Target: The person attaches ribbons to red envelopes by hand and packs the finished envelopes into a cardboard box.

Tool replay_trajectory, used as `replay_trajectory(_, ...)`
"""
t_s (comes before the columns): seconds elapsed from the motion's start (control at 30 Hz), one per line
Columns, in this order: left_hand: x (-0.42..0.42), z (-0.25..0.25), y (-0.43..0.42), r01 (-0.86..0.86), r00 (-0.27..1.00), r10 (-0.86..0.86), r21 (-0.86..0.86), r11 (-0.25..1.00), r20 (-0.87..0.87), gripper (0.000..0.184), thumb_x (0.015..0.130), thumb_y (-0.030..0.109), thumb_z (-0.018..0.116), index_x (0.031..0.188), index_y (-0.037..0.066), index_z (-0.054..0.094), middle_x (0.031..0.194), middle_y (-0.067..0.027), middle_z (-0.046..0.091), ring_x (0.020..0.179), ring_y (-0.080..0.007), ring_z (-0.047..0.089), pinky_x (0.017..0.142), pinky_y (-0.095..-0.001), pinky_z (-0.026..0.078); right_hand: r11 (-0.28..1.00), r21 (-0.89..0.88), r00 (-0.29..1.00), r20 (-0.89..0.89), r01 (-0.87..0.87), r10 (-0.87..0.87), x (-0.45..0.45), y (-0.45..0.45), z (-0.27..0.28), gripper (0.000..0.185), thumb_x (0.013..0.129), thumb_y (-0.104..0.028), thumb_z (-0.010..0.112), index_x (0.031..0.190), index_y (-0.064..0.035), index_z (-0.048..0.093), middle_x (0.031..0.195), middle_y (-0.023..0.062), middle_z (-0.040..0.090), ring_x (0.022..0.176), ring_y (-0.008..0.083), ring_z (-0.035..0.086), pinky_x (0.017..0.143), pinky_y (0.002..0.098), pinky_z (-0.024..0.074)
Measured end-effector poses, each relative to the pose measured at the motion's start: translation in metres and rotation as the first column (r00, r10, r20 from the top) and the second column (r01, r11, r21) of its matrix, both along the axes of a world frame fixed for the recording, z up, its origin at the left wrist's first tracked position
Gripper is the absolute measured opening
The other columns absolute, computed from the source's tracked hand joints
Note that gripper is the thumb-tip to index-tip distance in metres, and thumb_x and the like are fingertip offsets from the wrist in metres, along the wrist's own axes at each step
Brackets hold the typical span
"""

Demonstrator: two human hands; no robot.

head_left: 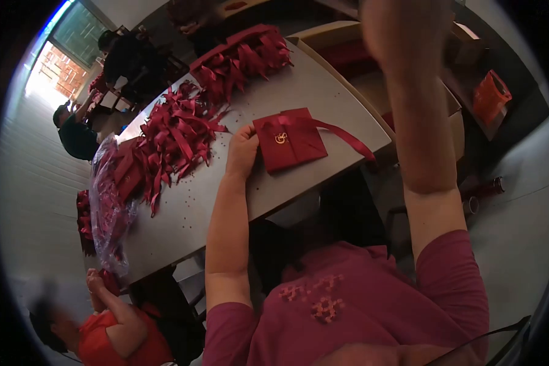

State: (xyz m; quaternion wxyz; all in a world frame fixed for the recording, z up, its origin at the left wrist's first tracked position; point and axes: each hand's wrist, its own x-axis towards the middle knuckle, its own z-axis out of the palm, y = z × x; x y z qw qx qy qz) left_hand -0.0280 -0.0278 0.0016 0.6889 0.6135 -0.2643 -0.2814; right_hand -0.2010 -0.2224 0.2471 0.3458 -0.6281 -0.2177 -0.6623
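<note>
The fingers of the left hand (244,143) are closed on the left edge of a dark red pouch (293,146). The right hand (405,30) is raised to the top edge of the view, blurred and cut off, so I cannot tell how its fingers stand. The pouch is over the near part of the bench (195,207), in front of the person. It is nearly square, so its long axis is hard to tell; its upper edge slants slightly up to the right. A gold emblem (280,138) faces up, and a red ribbon (348,137) trails right to the bench's edge.

Beyond the bench's right side, an open cardboard box (360,93) contains dark red material. At the left, a clear plastic bag (113,244) lies over red pieces, beside heaped ribboned pouches (177,131).
</note>
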Motion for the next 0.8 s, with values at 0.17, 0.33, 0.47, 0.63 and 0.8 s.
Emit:
replay_trajectory(0.17, 0.005, -0.009, 0.002, 0.016, 0.998, -0.02, -0.064, 0.998, -0.06, 0.016, 0.091, 0.008, 0.061, 0.104, 0.0, 0.064, 0.093, -0.0024, 0.068, 0.081, -0.0075, 0.062, 0.074, -0.0208, 0.05, 0.964, -0.266, 0.691, -0.691, 0.032, -0.213, 0.071, 0.019, -0.15, 0.052, 0.082, -0.035, 0.07, 0.121, -0.0035, 0.056, 0.108, 0.0185, 0.061, 0.1, 0.0308, 0.059, 0.083, 0.039, 0.0467)
replay_trajectory(0.33, 0.005, -0.009, 0.002, -0.044, 0.989, 0.039, 0.03, 0.999, 0.145, 0.02, 0.088, 0.001, 0.054, 0.103, 0.0, 0.067, 0.093, -0.0009, 0.068, 0.085, -0.0083, 0.06, 0.079, -0.0238, 0.049, 0.864, -0.504, 0.342, -0.809, 0.015, -0.478, 0.065, 0.032, -0.233, 0.089, 0.076, -0.046, 0.073, 0.145, -0.0075, 0.034, 0.139, 0.0187, 0.043, 0.134, 0.0337, 0.036, 0.112, 0.0464, 0.0232)
replay_trajectory(0.47, 0.008, 0.0, 0.009, -0.08, 0.928, 0.007, 0.18, 0.98, 0.374, 0.017, 0.085, 0.002, 0.054, 0.096, 0.0, 0.067, 0.082, -0.0031, 0.067, 0.072, -0.0105, 0.06, 0.068, -0.0261, 0.048, 0.866, -0.499, 0.256, -0.842, -0.034, -0.475, 0.06, 0.031, -0.227, 0.096, 0.072, -0.051, 0.074, 0.147, -0.0091, 0.031, 0.14, 0.0168, 0.045, 0.134, 0.0315, 0.038, 0.113, 0.048, 0.0216)
replay_trajectory(0.63, 0.019, 0.009, 0.031, -0.285, 0.769, -0.037, 0.395, 0.873, 0.638, 0.01, 0.082, 0.006, 0.059, 0.088, -0.001, 0.062, 0.076, -0.0162, 0.064, 0.071, -0.0257, 0.063, 0.067, -0.0353, 0.048, 0.869, -0.494, 0.26, -0.843, -0.03, -0.47, 0.062, 0.029, -0.233, 0.096, 0.071, -0.053, 0.074, 0.146, -0.0086, 0.033, 0.14, 0.0175, 0.045, 0.133, 0.0315, 0.038, 0.113, 0.0481, 0.0219)
replay_trajectory(0.8, 0.035, -0.001, 0.036, -0.376, 0.78, 0.033, 0.425, 0.824, 0.626, 0.015, 0.08, 0.014, 0.064, 0.083, 0.0, 0.064, 0.073, -0.019, 0.064, 0.071, -0.0319, 0.065, 0.066, -0.0381, 0.049, 0.866, -0.5, 0.302, -0.823, 0.017, -0.481, 0.059, 0.018, -0.236, 0.076, 0.079, -0.049, 0.068, 0.137, -0.0059, 0.045, 0.138, 0.0186, 0.046, 0.13, 0.0328, 0.042, 0.111, 0.0476, 0.0244)
